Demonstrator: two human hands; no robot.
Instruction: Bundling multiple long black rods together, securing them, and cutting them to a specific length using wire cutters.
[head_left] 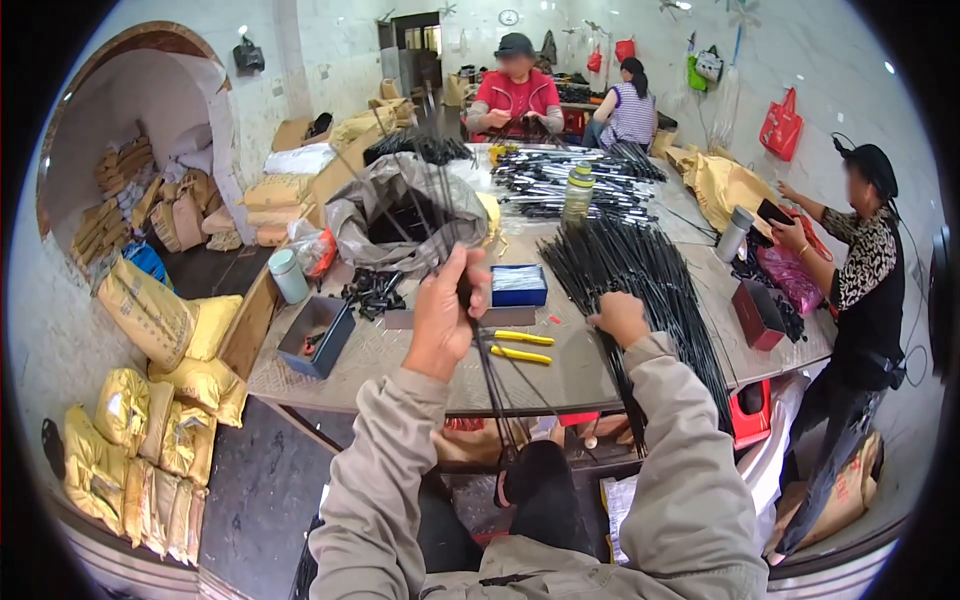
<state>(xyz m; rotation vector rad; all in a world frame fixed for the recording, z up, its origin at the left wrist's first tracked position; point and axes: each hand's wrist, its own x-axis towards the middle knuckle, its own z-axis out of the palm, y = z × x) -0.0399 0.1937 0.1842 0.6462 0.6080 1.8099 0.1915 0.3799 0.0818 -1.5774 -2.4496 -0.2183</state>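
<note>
My left hand (450,310) is raised over the table's near side, closed round a loose bundle of thin black rods (490,385). The bundle stands nearly upright; its upper ends are smeared by motion and its lower ends hang past the table edge. My right hand (622,318) lies closed on the left side of a large pile of similar black rods (665,300); what its fingertips pinch is hidden. Between my hands are yellow-handled pliers (520,345) and a blue box (518,286) of thin pale pieces.
A grey bag (365,215) of black pieces stands beyond my left hand, near small black parts (375,292) and an open dark box (317,338). A bottle (578,195) stands behind the pile. One person (865,260) stands right; two others sit farther back. Sacks (160,430) line the left floor.
</note>
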